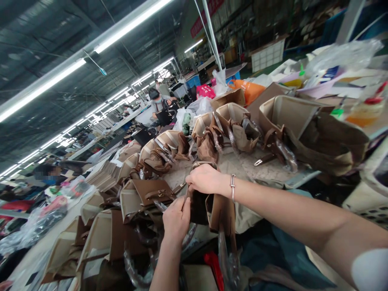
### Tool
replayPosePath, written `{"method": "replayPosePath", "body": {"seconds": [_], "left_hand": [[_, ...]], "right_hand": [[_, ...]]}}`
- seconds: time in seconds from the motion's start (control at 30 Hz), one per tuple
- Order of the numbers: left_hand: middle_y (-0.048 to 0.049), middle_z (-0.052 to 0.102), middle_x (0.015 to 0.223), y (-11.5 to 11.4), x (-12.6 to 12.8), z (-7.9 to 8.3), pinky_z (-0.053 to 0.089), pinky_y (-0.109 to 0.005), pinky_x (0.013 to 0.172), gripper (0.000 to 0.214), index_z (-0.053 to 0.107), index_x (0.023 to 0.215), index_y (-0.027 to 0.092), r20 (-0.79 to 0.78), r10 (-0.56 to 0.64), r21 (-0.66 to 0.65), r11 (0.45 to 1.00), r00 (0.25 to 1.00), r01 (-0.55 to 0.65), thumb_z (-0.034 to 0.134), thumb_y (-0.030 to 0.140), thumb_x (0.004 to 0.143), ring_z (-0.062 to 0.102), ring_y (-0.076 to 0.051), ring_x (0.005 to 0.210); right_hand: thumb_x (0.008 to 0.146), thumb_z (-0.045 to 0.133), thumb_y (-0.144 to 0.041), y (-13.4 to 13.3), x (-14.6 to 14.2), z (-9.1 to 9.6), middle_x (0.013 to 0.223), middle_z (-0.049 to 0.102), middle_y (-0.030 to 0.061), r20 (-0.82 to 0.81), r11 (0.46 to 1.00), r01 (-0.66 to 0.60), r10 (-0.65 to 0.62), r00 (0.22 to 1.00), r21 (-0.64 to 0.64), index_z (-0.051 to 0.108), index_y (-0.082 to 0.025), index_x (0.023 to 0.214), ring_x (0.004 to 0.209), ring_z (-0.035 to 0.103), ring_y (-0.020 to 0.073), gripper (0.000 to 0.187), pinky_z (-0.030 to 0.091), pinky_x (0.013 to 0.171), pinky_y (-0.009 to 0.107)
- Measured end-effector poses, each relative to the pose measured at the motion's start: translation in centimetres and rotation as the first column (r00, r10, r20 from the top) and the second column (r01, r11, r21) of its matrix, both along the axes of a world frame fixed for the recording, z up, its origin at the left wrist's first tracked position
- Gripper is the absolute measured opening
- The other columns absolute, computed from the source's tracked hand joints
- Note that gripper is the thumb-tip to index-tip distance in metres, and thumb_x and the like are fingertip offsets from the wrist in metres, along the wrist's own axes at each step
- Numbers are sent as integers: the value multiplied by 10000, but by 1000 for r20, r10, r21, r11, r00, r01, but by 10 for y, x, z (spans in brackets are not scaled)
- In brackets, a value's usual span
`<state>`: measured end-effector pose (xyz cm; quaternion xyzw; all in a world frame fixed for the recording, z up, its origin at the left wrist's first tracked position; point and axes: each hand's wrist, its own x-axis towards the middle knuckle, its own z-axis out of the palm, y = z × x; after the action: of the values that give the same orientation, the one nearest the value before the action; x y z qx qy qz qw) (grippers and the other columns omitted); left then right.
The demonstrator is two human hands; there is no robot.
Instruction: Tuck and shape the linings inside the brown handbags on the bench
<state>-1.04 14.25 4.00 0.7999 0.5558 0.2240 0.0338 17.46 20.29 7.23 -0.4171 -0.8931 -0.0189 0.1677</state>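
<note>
A brown handbag stands in front of me, partly hidden by my arms, its plastic-wrapped handle hanging toward me. My left hand pinches the bag's left edge between thumb and fingers. Just above it, my right hand, with a bracelet at the wrist, is closed on the upper edge of the same bag. Beside my left hand lies another brown handbag with a strap and a metal buckle. A larger open handbag stands to the right, its strap ending in a metal piece.
Several half-made handbags curve around the table from lower left to the back. Stacked panels lie at the left. At the right are a jar of amber liquid and plastic wrapping. A person works farther back.
</note>
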Motion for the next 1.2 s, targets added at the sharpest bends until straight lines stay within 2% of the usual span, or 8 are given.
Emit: {"method": "replayPosePath", "body": {"seconds": [0.07, 0.2, 0.33, 0.63, 0.8, 1.07, 1.2], "left_hand": [[-36, 680, 860, -1, 0, -1, 434, -259, 708, 289, 653, 870, 192, -11, 9, 15, 1000, 1000, -9, 405, 337, 904, 620, -167, 792], [-24, 656, 810, -1, 0, -6, 408, -245, 684, 284, 632, 819, 189, 14, 18, 36, 999, 1000, -19, 407, 337, 907, 599, -147, 757], [-17, 641, 800, 0, 0, -8, 398, -239, 690, 273, 625, 814, 188, 53, 29, 22, 999, 998, -30, 414, 333, 906, 584, -138, 751], [-27, 633, 816, 3, -1, -9, 397, -233, 710, 245, 617, 825, 178, 143, -10, -7, 1000, 990, 11, 426, 311, 903, 578, -136, 766], [-27, 626, 809, 3, -2, -9, 396, -234, 710, 238, 610, 811, 176, 170, -38, -11, 999, 985, 40, 432, 306, 900, 574, -137, 762], [-25, 608, 759, 5, -5, -8, 391, -240, 679, 281, 612, 791, 178, 117, -18, -18, 1000, 993, 20, 406, 332, 905, 559, -141, 716], [-26, 598, 727, 4, -6, -2, 377, -250, 649, 315, 586, 755, 178, 10, 10, -43, 999, 1000, -9, 377, 355, 910, 554, -149, 693]], "right_hand": [[812, 562, -371, 3, 4, 1, 790, 683, 55, 12, 1000, 11, -11, 1000, 8, 657, -206, 781, 759, 616, 206, 193, 368, 592, 262], [796, 554, -276, 9, 16, 5, 788, 684, 47, 37, 999, -9, 7, 999, 48, 667, -213, 805, 742, 619, 197, 130, 354, 560, 254], [808, 555, -314, 17, 24, 5, 790, 687, 48, 43, 1000, 2, -2, 999, 15, 673, -212, 800, 744, 615, 187, 156, 346, 561, 243], [810, 574, -343, 23, 19, 3, 786, 684, 41, -6, 999, 54, -54, 999, 2, 641, -203, 808, 746, 620, 183, 154, 341, 575, 242], [804, 587, -319, 24, 18, 9, 805, 684, 29, -10, 999, 43, -43, 999, 15, 616, -227, 946, 752, 622, 185, 171, 340, 570, 241], [822, 551, -303, 29, 14, 10, 843, 688, 23, 37, 1000, -4, 4, 999, 3, 662, -253, 894, 778, 618, 183, 141, 347, 562, 239], [807, 553, -294, 31, 11, 11, 833, 691, 15, 50, 1000, 2, -3, 999, 13, 665, -252, 848, 759, 616, 180, 127, 341, 554, 240]]}}
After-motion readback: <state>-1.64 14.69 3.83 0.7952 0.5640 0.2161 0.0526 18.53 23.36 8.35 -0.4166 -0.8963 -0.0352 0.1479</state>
